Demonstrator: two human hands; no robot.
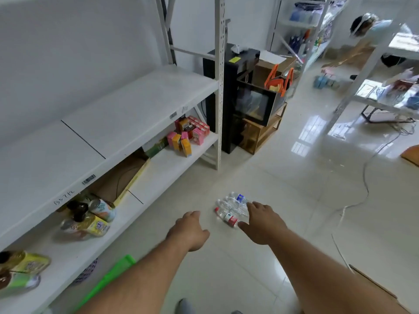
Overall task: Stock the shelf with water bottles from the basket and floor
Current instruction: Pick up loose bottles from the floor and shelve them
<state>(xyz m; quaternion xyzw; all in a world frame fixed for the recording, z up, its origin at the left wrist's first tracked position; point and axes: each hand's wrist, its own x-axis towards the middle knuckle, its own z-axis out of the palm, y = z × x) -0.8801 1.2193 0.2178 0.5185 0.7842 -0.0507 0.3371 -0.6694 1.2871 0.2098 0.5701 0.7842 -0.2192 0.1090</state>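
Green basket (pixel 108 277) at 7 o'clock, rim only, against shelf (pixel 127 114) base. Left hand (pixel 189 230) at 6 o'clock, fingers loosely curled, holding nothing, above floor (pixel 283 177). Right hand (pixel 264 223) at 5 o'clock, fingers spread, released, over cluster of water bottles (pixel 231 208) lying on floor; contact cannot be told. Middle shelf board bare, 10 o'clock.

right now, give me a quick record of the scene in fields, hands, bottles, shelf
bottles: a cluster of water bottles lies on the floor, one with a red label, one with a blue label
right hand: open, fingers spread over the bottles, no grip yet
left hand: loosely curled, holds nothing, left of the bottles
shelf: middle board bare
lower shelf: small boxes, cans, a cardboard tray
basket: green edge beside the left forearm
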